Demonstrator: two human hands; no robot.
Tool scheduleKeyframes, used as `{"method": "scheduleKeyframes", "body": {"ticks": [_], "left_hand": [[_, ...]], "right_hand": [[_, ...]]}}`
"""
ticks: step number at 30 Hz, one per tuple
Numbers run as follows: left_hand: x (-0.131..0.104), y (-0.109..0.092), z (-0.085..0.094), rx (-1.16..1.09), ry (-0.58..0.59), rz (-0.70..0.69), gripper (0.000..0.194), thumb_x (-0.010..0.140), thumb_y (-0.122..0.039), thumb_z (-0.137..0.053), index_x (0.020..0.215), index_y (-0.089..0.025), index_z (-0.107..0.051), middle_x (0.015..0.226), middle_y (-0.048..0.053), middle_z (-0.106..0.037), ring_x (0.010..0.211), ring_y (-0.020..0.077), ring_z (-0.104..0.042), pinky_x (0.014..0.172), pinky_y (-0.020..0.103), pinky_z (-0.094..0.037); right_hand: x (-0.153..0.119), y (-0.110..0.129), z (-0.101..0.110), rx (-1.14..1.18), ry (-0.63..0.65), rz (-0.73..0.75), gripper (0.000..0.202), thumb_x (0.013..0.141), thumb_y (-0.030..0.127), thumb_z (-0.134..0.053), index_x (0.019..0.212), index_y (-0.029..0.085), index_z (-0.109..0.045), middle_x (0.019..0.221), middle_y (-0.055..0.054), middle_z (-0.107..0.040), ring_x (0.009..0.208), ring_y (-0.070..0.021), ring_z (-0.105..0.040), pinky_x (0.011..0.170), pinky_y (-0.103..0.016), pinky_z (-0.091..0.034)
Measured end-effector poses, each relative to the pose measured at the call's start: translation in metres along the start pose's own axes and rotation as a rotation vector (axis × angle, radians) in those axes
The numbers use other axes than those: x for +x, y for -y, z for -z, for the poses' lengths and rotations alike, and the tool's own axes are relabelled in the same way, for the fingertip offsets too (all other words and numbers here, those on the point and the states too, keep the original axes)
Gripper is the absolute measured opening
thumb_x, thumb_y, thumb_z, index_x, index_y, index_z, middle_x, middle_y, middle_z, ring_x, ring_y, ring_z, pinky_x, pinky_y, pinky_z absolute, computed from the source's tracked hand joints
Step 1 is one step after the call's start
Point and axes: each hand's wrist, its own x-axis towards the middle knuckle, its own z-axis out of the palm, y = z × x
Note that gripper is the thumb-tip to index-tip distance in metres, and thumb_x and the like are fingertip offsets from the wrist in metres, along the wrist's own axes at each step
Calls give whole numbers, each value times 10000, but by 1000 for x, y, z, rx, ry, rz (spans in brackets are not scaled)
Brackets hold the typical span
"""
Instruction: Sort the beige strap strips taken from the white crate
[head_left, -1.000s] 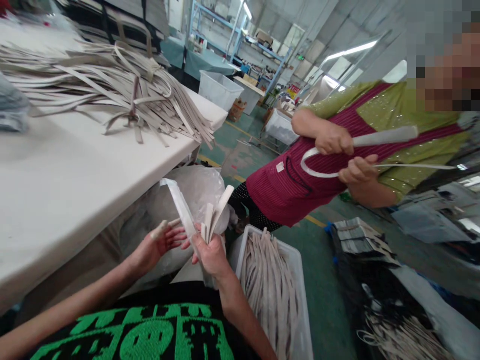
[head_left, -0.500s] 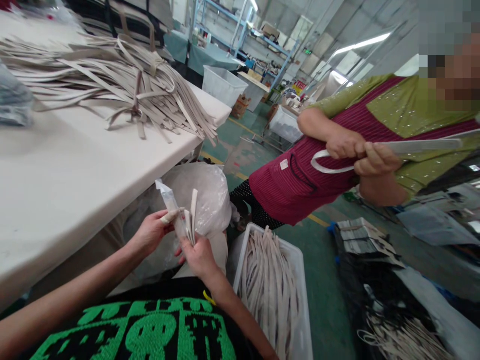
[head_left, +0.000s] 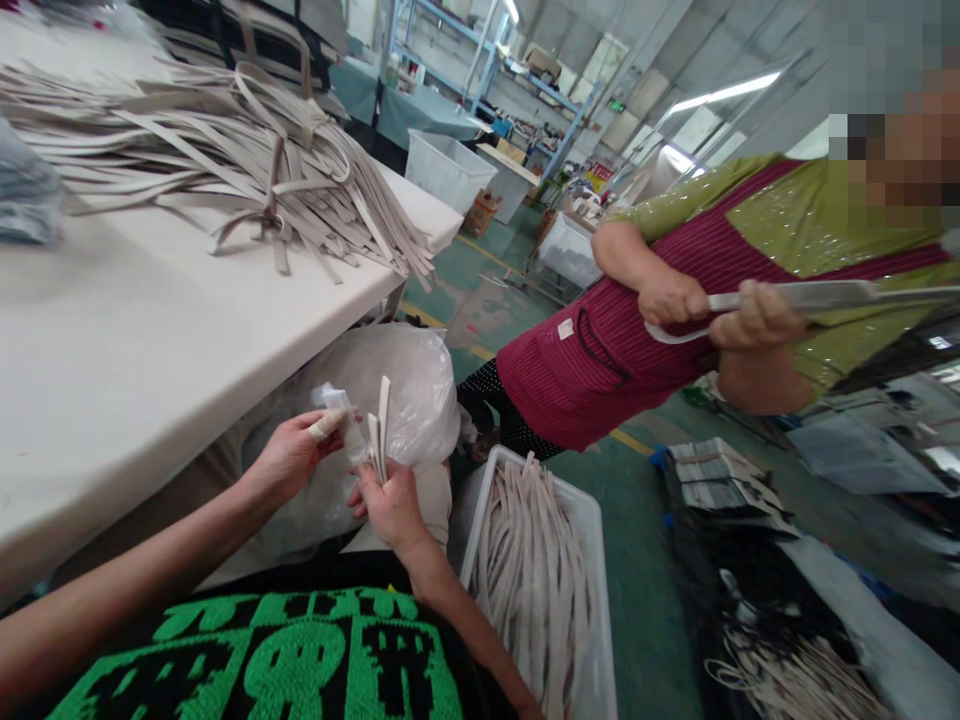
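Over my lap, my left hand [head_left: 296, 452] pinches a thin whitish plastic piece [head_left: 337, 405]; a finger of that hand looks wrapped in pale material. Close on its right, my right hand [head_left: 391, 500] is closed round a few narrow beige strips [head_left: 381, 430] whose ends point up. The plastic piece lies between the two hands. Behind them is a large clear plastic bag [head_left: 416, 385] with pale contents. A white bin [head_left: 600, 560] beside my right arm holds many long beige strips [head_left: 529, 560].
A white table [head_left: 135, 370] on the left bears a large heap of beige strips [head_left: 225, 150] and a plastic-wrapped bundle [head_left: 26, 190]. Across from me, a person in a red apron [head_left: 585, 350] holds a long pale strip. Dark bags with bundles lie at right.
My left hand has moved slightly left and down, and the plastic piece now sits lower and more crumpled. The other person's hands have shifted along the pale strip.
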Motion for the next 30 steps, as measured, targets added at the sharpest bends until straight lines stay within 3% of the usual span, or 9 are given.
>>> {"method": "scheduleKeyframes", "body": {"ticks": [5,10,16,22,27,30], "left_hand": [[-9,15,-1,16,118,85,537,467,-552,-979,689,-112,-764,716,96,-741,633,173,-637,630,267,-546],[3,7,4,-70,-30,-15,506,485,-466,-978,809,-127,-785,825,105,-772,728,205,-687,676,281,-575],[-2,15,2,-4,36,97,456,489,-462,-981,683,-122,-747,687,97,-724,683,212,-670,650,292,-548],[1,5,1,-13,-33,-31,545,478,-529,-968,790,-124,-781,859,110,-774,845,235,-700,721,277,-560],[-2,11,1,21,54,82,533,460,-533,-980,704,-116,-755,716,105,-737,712,218,-669,702,309,-553],[-1,8,2,17,26,40,516,507,-493,-971,795,-114,-773,781,114,-758,789,233,-692,722,298,-552]], "right_hand": [[7,-1,3,-12,-3,38,276,999,405,-547,922,162,-652,602,21,-638,413,-86,-556,426,-158,-407],[1,-2,2,-19,7,-9,221,984,338,-556,944,158,-678,597,25,-642,441,-91,-581,448,-157,-419],[1,0,2,-38,-6,29,221,995,327,-535,933,163,-669,603,29,-640,450,-84,-582,468,-159,-427],[1,-7,2,-36,15,9,250,1002,362,-536,963,164,-683,610,28,-643,451,-89,-580,459,-167,-430],[3,-6,2,-24,1,57,261,1005,388,-542,955,167,-671,614,28,-642,446,-84,-576,460,-161,-424],[1,-6,2,-23,6,42,270,1007,389,-540,957,163,-680,607,27,-635,446,-84,-574,459,-162,-417]]}}
